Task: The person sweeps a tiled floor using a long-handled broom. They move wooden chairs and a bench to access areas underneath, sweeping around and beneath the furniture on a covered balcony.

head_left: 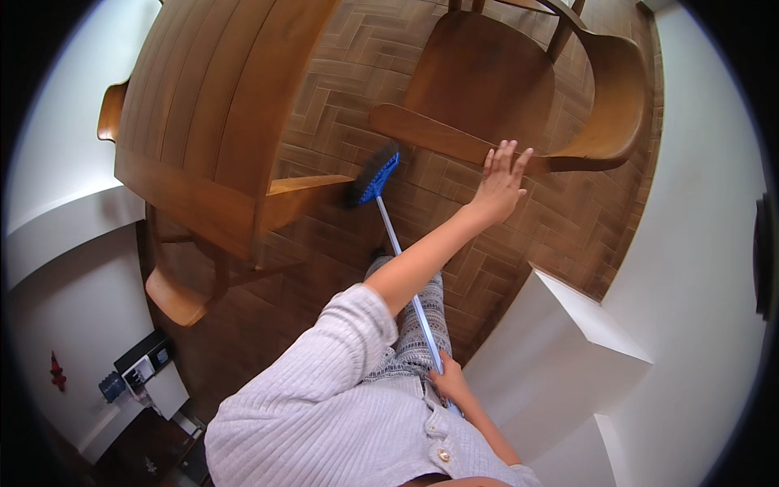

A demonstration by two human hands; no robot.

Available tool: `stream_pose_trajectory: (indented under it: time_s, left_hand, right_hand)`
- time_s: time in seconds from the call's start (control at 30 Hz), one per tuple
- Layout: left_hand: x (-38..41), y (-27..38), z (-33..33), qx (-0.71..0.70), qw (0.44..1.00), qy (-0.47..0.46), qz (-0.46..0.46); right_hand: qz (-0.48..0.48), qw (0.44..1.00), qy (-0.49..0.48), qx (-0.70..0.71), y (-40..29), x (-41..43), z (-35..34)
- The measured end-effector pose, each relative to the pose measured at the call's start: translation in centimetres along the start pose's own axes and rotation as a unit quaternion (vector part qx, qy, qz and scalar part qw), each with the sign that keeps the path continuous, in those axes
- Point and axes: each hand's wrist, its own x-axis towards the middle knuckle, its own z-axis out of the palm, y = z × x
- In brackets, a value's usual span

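My left hand (pixel 503 182) reaches across to a wooden armchair (pixel 481 73), its fingers spread over the chair's curved armrest (pixel 435 131); the palm's contact is hidden. Close to my waist, my right hand (pixel 451 380) is closed around the light blue handle (pixel 423 322) of a broom. The handle passes beneath my left forearm. At its far end, the broom's blue head (pixel 380 178) with dark bristles is low by the floor, between the armchair and a wooden table.
The slatted wooden table (pixel 195 91) stands at upper left, with another chair (pixel 176 295) beside it. White walls (pixel 688 213) and a white block-like corner (pixel 566 341) are on the right. A water dispenser or similar appliance (pixel 146 371) is at lower left. The floor (pixel 331 91) has herringbone tiles.
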Motion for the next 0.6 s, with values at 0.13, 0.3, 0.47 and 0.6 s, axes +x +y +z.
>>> stream_pose_trajectory:
  time_s: [0.13, 0.3, 0.47, 0.6]
  left_hand:
    - [-6.8, -2.9, -8.9, -0.04, 0.995, 0.047, -0.074]
    - [-16.3, -7.3, -20.5, 0.039, 0.978, 0.105, -0.177]
    - [-19.0, -10.2, -29.5, 0.273, 0.942, 0.118, -0.159]
    - [-19.5, -13.4, -31.9, 0.381, 0.9, 0.084, -0.195]
  right_hand:
    - [-0.101, 0.993, 0.05, -0.045, 0.5, 3.8, 1.3]
    - [-0.229, 0.965, 0.096, -0.086, -1.2, 10.7, 1.2]
    - [-0.189, 0.978, 0.06, 0.058, -10.5, 19.8, 3.0]
    - [-0.3, 0.944, 0.047, 0.126, -17.6, 29.9, 5.4]
